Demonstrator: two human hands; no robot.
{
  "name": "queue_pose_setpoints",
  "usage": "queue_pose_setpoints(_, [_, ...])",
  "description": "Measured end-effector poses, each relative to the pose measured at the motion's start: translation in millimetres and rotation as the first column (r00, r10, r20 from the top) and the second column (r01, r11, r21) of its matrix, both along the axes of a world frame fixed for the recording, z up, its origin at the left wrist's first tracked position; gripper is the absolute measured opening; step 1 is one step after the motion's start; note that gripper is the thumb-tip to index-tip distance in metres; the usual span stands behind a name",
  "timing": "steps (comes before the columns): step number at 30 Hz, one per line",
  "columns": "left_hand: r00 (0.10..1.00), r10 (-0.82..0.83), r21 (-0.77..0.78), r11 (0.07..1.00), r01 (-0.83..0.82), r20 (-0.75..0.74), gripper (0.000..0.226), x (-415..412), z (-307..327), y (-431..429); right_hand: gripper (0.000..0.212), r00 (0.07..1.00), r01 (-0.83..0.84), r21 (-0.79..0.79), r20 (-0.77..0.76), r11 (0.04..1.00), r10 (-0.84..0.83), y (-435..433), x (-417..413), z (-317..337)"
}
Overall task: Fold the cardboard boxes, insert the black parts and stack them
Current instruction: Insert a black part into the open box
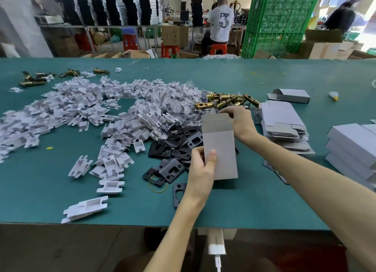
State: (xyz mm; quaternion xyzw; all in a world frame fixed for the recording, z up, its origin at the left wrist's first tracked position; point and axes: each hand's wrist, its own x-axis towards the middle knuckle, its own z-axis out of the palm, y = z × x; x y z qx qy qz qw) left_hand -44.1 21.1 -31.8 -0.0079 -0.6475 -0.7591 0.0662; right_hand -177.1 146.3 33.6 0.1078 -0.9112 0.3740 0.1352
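While left hand [200,168] pinches smooth rectangular cardboard box [221,149], right hand [239,119] grips its top flap [216,123].

Left hand [200,165] grips the cardboard box [220,149] (flap raised); right hand [239,119] pinches its top at one o'clock, above black plates [175,147].

Stacked boxes [352,145] partly beyond right edge

A packing workshop in a hardware factory: a long teal-covered workbench [264,200] carries heaps of white moulded plastic inserts [81,104] and brass latch bolts [227,100], while tall green plastic crates [278,23], brown cardboard cartons [175,35] and red plastic stools [130,41] crowd the floor behind.
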Motion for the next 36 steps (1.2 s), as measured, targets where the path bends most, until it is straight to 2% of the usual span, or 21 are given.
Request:
queue_pose_setpoints(4, [0.999,-0.024,-0.035,0.999,0.023,-0.022,0.016,2,0,2,0.014,0.999,0.020,-0.245,-0.035,0.969,-0.029,10,9,23])
queue_pose_setpoints(6, [0.999,-0.008,-0.054,0.999,0.005,-0.045,0.030,4,1,1,0.014,0.999,-0.014,-0.374,-0.043,0.927,-0.002,16,18,36])
queue_pose_setpoints(8, [0.997,-0.004,-0.065,0.998,-0.001,-0.075,0.051,4,1,0,0.015,0.995,-0.087,-0.416,-0.078,0.905,0.060,22,32,47])
queue_pose_setpoints(10, [0.994,-0.023,-0.068,0.998,0.015,-0.109,0.063,4,0,-1,0.019,0.979,-0.182,-0.349,-0.148,0.919,0.138,26,46,54])
queue_pose_setpoints(12, [0.990,-0.040,-0.072,0.997,0.030,-0.138,0.065,5,1,-1,0.019,0.956,-0.252,-0.200,-0.202,0.947,0.212,27,57,56])
queue_pose_setpoints(16, [0.990,-0.044,-0.087,0.996,0.033,-0.137,0.062,7,3,-1,0.013,0.939,-0.300,0.107,-0.143,0.948,0.314,25,66,49])
queue_pose_setpoints(18, [0.991,-0.041,-0.084,0.996,0.030,-0.128,0.062,7,4,-1,0.014,0.936,-0.309,0.198,-0.112,0.930,0.334,24,68,44])
queue_pose_setpoints(24, [0.991,-0.036,-0.104,0.994,0.022,-0.132,0.062,6,3,0,0.015,0.933,-0.338,0.228,-0.045,0.913,0.357,28,74,43])
queue_pose_setpoints(30, [0.991,-0.039,-0.085,0.996,0.028,-0.127,0.061,6,3,1,0.012,0.941,-0.319,0.202,-0.051,0.926,0.335,29,76,42])
queue_pose_setpoints(34, [0.991,-0.042,-0.097,0.995,0.030,-0.127,0.061,5,2,0,0.017,0.940,-0.323,0.430,0.041,0.843,0.339,27,77,46])
queue_pose_setpoints(36, [0.992,-0.040,-0.114,0.993,0.026,-0.118,0.062,4,1,0,0.023,0.941,-0.323,0.439,0.052,0.838,0.335,28,79,46])
